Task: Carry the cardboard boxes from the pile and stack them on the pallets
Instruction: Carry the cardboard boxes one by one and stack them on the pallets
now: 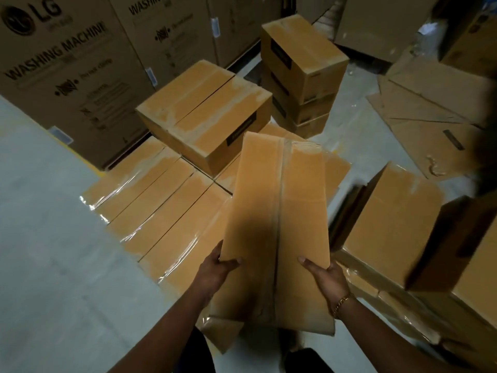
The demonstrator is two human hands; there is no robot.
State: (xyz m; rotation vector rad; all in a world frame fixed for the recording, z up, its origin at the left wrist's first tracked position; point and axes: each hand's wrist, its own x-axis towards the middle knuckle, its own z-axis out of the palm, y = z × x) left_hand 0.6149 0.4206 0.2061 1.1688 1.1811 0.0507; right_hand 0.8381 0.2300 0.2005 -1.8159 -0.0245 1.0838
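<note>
Gripping long cardboard box (277, 211) at its near end with left hand (215, 267) and right hand (325, 275), above taped box layer (161, 205).

A layer of boxes (161, 205) lies on the floor (53, 238), with a single box (204, 111) on its far edge. Behind stands a stack of boxes (301, 57); washing-machine cartons (61, 76) line the left. Flattened cardboard (425, 117) lies far right. The carried box (277, 211) hangs above the layer's near edge

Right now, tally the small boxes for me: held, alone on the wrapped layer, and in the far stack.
Held box: 1
Lone box on layer: 1
Far stack boxes: 3
Total: 5
</note>
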